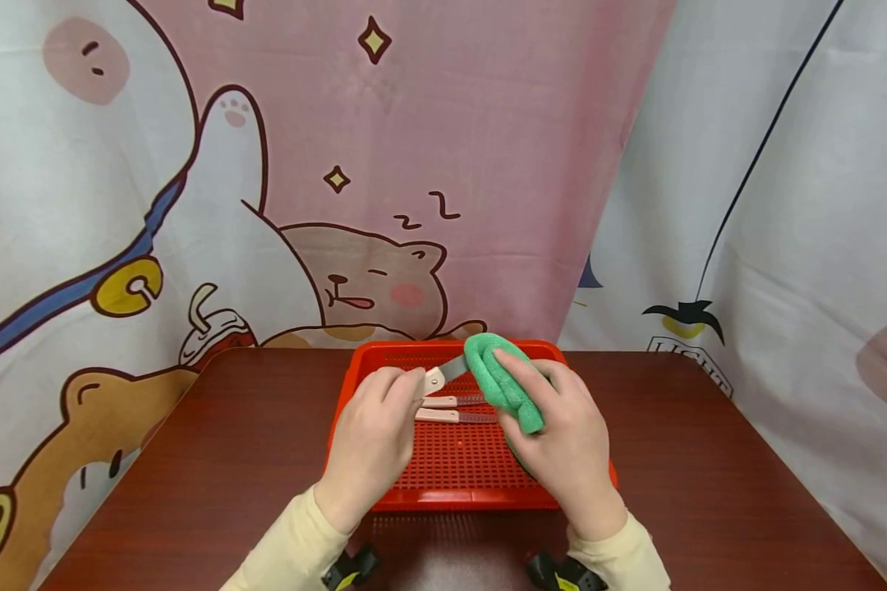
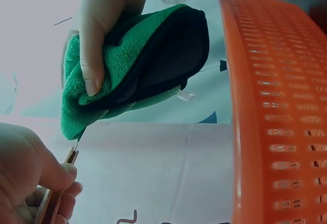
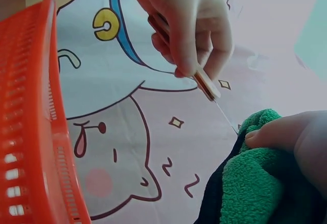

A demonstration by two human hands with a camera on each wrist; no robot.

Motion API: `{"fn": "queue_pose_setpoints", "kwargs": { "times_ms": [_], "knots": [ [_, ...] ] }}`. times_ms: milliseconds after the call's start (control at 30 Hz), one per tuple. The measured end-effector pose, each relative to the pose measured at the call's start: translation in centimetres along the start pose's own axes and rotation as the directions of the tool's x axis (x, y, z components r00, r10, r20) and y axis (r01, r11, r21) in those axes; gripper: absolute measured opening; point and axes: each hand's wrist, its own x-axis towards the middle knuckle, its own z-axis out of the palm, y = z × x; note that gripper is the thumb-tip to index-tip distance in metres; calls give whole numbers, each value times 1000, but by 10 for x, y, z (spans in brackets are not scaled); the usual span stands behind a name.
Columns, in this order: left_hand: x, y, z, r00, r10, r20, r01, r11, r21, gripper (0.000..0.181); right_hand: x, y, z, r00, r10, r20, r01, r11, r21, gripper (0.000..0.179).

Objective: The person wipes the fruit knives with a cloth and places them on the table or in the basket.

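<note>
My left hand (image 1: 375, 435) grips a knife by its pale handle (image 1: 434, 381), and the metal blade (image 1: 454, 368) points to the right. My right hand (image 1: 565, 431) holds a folded green cloth (image 1: 497, 373) over the blade's far end, so the tip is hidden. The left wrist view shows the cloth (image 2: 127, 60) with a dark lining and edge, folded under the right thumb. Seen from the right wrist, the knife handle (image 3: 207, 85) sticks out past the left fingers, with the thin blade running to the cloth (image 3: 250, 183). Both hands are above a red basket (image 1: 473, 499).
Inside the basket lie two more pale-handled knives, an upper knife (image 1: 439, 402) and a lower knife (image 1: 438, 416), side by side. The basket stands on a dark brown table (image 1: 251, 460). Behind it hangs a cartoon-printed curtain (image 1: 488, 164).
</note>
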Motion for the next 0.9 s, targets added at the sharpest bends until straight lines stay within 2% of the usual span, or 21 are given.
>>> {"fn": "queue_pose_setpoints", "kwargs": {
  "times_ms": [367, 600, 800, 900],
  "knots": [
    [1, 0, -2, 1000, 0, -1, 0, 1000, -10, 31, 2, 9, -9, 999, 6, -33, -7, 999, -31, 66],
    [2, -1, -3, 1000, -19, 9, 20, 1000, -19, 31, 3, 16, -18, 996, 52, -68, -54, 998, -30, 61],
    [1, -1, -4, 999, -27, 22, 27, 999, -21, 29, 5, 21, -31, 978, 102, -182, -103, 995, 9, 55],
    [2, -2, -4, 999, -24, 28, 25, 1000, -14, 30, 7, 21, -36, 966, 101, -236, -93, 995, 46, 54]
  ]
}}
